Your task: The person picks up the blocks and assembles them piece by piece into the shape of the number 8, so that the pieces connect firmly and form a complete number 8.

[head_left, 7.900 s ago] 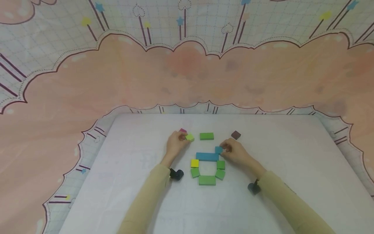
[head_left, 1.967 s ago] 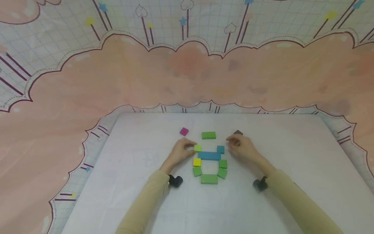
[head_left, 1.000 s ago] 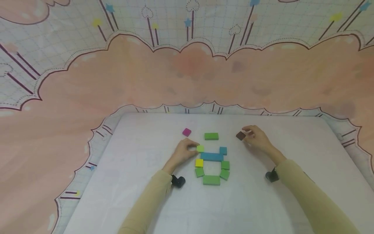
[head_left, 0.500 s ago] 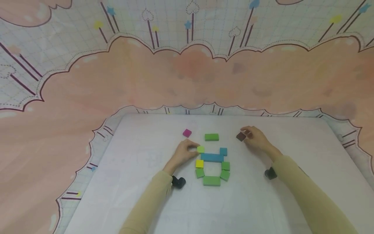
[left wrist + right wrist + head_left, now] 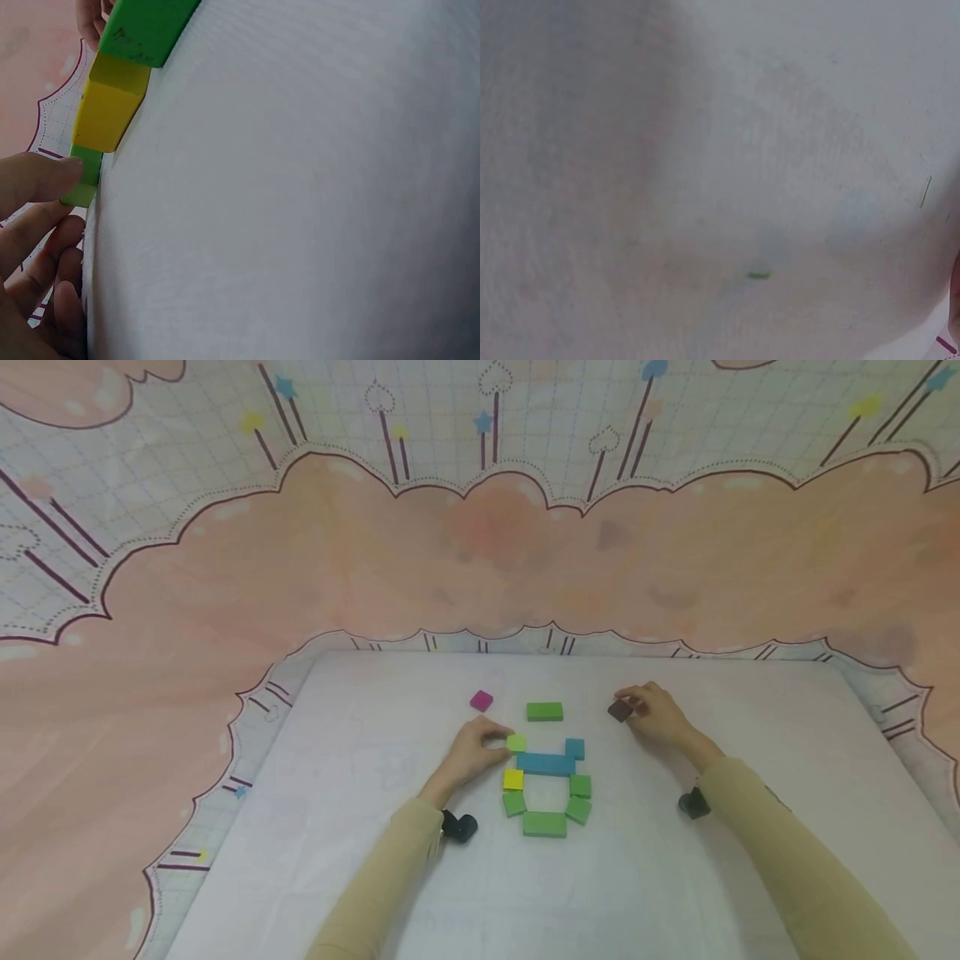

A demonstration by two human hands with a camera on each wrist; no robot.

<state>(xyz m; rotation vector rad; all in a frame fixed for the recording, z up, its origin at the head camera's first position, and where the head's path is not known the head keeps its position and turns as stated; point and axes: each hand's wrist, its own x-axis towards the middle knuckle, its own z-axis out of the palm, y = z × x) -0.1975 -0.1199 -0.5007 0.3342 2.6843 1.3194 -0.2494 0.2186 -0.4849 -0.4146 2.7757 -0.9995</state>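
Observation:
In the head view my left hand pinches a small light-green block between thumb and fingers, at the left end of a long blue block. The left wrist view shows the thumb on that block, with the yellow block beyond it. Over to the right, my right hand holds a small dark brown block by its right side, fingertips at its edges. A small blue block sits at the long block's right end. Only a sliver of the right hand shows in its wrist view.
Below the long blue block, a yellow block and several green blocks, with a long one at the bottom, form a ring. A loose green block and a magenta block lie farther back on the white table.
The left hand has brought the light-green block down to the long blue block's left end. My right hand has left the small blue block, moved right and taken hold of the brown block.

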